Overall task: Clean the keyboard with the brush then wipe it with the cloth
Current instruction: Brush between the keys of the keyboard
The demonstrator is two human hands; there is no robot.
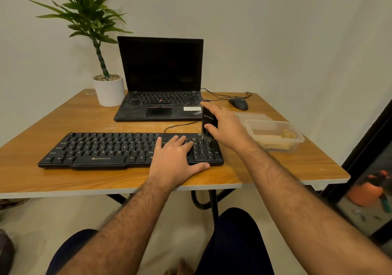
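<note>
While the left hand (177, 158) lies flat on the keyboard (118, 149), right-hand (226, 129) fingers clasp the brush (209, 122) upright, bristles on its right end; its length runs leftward.
</note>
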